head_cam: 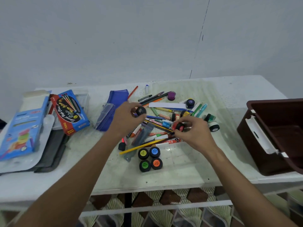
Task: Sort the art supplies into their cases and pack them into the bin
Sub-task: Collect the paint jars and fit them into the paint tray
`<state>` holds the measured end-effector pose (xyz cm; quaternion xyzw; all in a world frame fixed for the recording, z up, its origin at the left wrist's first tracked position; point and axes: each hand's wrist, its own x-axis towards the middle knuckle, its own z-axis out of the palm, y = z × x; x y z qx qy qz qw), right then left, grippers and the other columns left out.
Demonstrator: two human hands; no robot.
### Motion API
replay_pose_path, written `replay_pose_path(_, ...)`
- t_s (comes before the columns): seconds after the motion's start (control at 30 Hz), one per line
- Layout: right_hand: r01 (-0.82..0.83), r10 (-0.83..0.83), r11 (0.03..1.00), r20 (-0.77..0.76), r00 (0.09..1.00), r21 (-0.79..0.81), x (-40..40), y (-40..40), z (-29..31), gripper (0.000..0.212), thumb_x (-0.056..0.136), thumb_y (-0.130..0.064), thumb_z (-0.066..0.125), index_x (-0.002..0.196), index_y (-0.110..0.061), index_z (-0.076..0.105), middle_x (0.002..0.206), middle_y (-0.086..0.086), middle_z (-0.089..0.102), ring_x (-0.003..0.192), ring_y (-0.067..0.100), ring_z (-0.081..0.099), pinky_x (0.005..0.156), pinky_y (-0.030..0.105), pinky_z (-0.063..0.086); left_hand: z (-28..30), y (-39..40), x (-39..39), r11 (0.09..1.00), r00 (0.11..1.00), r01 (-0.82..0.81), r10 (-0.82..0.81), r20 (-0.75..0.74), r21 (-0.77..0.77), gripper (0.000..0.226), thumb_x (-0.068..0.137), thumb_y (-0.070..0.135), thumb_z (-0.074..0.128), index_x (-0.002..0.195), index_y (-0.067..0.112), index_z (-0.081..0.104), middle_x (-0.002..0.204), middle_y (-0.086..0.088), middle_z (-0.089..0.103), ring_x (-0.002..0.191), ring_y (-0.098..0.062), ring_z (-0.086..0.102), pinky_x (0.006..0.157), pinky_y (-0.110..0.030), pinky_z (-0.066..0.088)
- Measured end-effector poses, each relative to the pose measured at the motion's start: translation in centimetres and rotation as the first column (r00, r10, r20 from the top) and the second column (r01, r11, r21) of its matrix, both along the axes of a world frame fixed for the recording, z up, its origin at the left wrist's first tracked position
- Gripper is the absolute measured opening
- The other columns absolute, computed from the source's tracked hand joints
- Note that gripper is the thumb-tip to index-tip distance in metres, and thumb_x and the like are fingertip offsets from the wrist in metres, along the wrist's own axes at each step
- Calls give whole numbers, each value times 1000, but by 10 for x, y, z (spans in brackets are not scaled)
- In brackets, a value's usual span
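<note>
Paint pots are what's being rounded up right now: the left hand [126, 117] is pinching a black-lidded pot [140, 110] up off the pile, and the right hand [195, 133] has its fingertips closed around a red pot [179, 126] that sits low among the pencils. Probably grabbing one in each hand to save a trip. Four pots [150, 158] are already standing in a tidy square inside a clear tray [177, 157] at the near edge of the mess, so that looks like their case, and these two likely go beside them. The rest of the pens and crayons [157, 123] are scattered mid-worktop [188, 176], with a blue pouch [118, 96] and boxed sets [70, 112] over on the left. The brown bin [278, 136] waits empty at the far right, well apart from everything.
</note>
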<state>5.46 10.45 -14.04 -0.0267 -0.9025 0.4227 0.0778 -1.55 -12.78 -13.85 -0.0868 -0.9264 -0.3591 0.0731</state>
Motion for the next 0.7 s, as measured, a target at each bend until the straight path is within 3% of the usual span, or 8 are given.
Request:
replay_pose_path(0.07, -56, 56, 998, 32, 998, -6, 15, 1, 2, 23, 69, -15, 77, 91, -19, 75, 81, -6, 71, 72, 4, 64, 65, 20, 54, 0, 10, 36, 997, 996, 83, -83, 45, 9, 34, 75, 36, 76, 107, 30, 66, 94, 8, 58, 79, -4, 57, 69, -9, 41)
replay_pose_path(0.23, -242, 239, 969, 77, 968, 45, 41, 6, -10, 33, 73, -16, 75, 106, -19, 74, 100, 0, 62, 90, 13, 62, 84, 32, 54, -9, 36, 98, 976, 974, 213, -215, 72, 30, 37, 73, 28, 77, 109, 25, 68, 92, 8, 56, 75, -4, 55, 70, -12, 45)
replay_pose_path(0.37, -310, 304, 949, 91, 948, 62, 47, 7, -12, 39, 75, -12, 73, 114, -18, 70, 98, 0, 63, 89, 14, 62, 85, 37, 53, -18, 46, 109, 972, 968, 235, -233, 89, -7, 36, 74, 27, 76, 109, 22, 69, 96, 7, 57, 80, 0, 51, 71, -3, 39)
replay_pose_path(0.53, -355, 351, 930, 63, 934, 89, 48, 5, -18, 33, 75, -12, 74, 108, -12, 71, 98, -2, 63, 91, 15, 62, 86, 37, 54, -23, 53, 111, 971, 971, 232, -228, 69, -55, 34, 77, 28, 73, 109, 19, 68, 99, 2, 59, 92, -10, 54, 82, -29, 51)
replay_pose_path(0.7, -334, 330, 940, 64, 942, 69, 49, 9, -27, 34, 80, -14, 74, 114, -11, 69, 104, 3, 54, 94, 16, 59, 92, 30, 52, -30, 57, 110, 961, 973, 233, -230, 35, -150, 33, 79, 29, 68, 109, 17, 66, 98, 0, 59, 94, -15, 53, 81, -39, 50)
